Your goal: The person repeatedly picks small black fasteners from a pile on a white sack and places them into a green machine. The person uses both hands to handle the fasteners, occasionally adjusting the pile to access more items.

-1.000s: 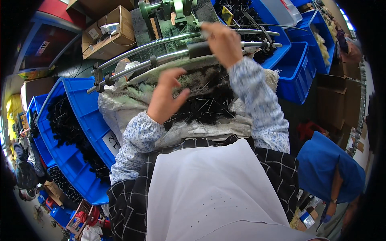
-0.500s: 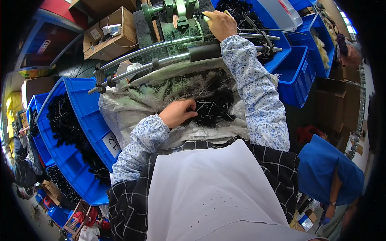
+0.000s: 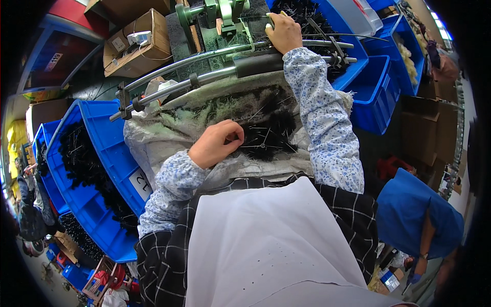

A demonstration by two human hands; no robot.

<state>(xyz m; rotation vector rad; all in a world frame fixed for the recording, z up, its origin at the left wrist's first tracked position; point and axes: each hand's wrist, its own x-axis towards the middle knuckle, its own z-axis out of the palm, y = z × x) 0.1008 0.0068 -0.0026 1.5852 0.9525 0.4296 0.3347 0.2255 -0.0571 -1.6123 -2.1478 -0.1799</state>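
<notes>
My right hand is closed at the green machine, pinching the end of a thin black wire brush that reaches left toward the machine. Yellow coverings show on its fingertips. Lower down, my left hand has thumb and fingertips pressed together; whatever lies between them is too small or hidden to name. It hovers beside a heap of black wire brushes with bare metal stems, lying on a dirty white sack cloth over my lap.
Two curved metal rails with a black sleeve cross before me. A blue bin of black brushes stands at left, another blue bin at far right, beside a smaller blue bin. A cardboard box sits far left. Someone's blue-clothed arm shows at right.
My left hand has drawn back a little left from the heap, its fingers now curled together above it. My right hand has shifted slightly right and down beside the machine.
</notes>
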